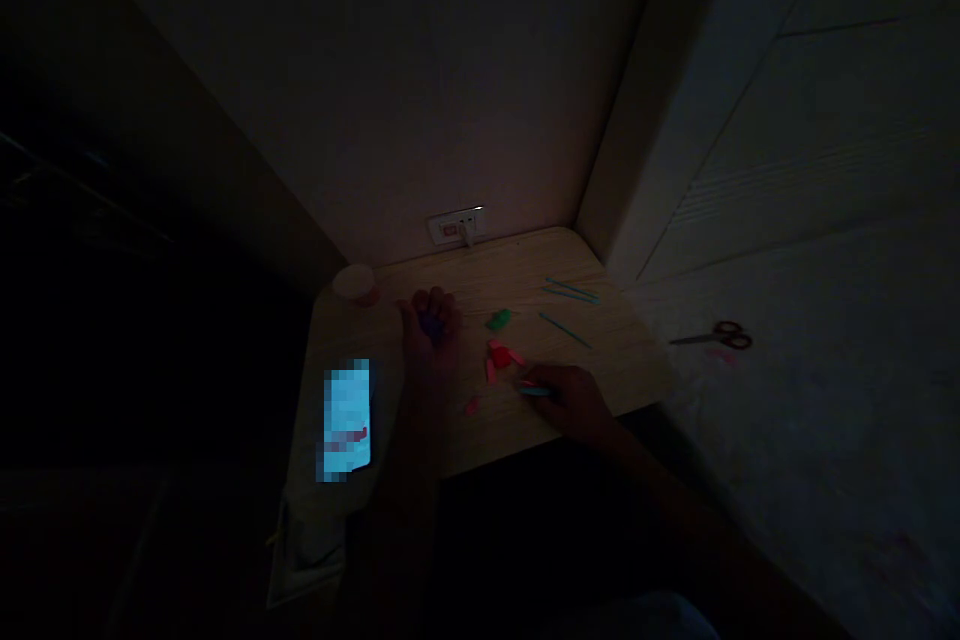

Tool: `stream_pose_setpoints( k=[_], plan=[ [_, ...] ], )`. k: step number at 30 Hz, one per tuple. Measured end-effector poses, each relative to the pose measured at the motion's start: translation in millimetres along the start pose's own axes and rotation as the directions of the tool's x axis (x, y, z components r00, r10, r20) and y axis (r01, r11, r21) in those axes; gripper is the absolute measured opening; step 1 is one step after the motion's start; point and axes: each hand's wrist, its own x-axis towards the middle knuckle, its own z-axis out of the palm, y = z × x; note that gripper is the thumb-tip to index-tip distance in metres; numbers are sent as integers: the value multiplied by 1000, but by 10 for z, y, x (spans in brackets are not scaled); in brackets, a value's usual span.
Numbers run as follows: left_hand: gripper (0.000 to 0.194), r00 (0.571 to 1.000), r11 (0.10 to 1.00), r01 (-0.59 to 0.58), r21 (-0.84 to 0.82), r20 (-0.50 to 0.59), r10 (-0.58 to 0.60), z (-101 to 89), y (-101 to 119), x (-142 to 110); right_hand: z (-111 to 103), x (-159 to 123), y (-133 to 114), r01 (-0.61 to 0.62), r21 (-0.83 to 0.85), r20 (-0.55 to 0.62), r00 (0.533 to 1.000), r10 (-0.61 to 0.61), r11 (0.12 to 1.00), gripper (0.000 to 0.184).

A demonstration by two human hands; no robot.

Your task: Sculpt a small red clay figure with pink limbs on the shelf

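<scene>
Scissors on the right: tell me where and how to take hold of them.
Probably best by the handle loops, from above on the right, with the right hand. The scissors appear to lie flat on the pale surface, loops at the right end and blades pointing left toward the table, so this should keep the hand clear of the tip.

Bare left grip [426, 345] palm up, bare right grip [576, 400] palm down.
The left forearm [409, 430] rises from seven o'clock, pointing just past twelve; its fingers [436, 300] curl inward over the palm, thumb off toward ten. The right forearm [667, 490] slants in from between four and five o'clock, pointing at ten, wrist roughly in line, fingers drawn together in a pinch toward nine. Both arms are dim.
</scene>
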Motion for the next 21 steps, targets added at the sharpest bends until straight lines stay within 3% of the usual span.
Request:
stream_pose_setpoints(
  k=[6,12,17,21],
  plan=[
    [66,991,998,61,33,-122,-56,-28,63,-12,-8,-7,-4,4,4,6,1000,-4,1000,18],
    [67,972,995,77,59,-226,-62,-50,75,-33,7,-8,25,4,-12,6,1000,-4,1000,18],
    [61,992,994,87,65,-101,-80,-52,13,-16,6,-12,15,9,13,-4,1000,-9,1000,18],
    [36,998,998,64,14,22,-64,-31,-44,-16,-5,-11,-2,7,12,-10,1000,-7,1000,19]
  ],
)
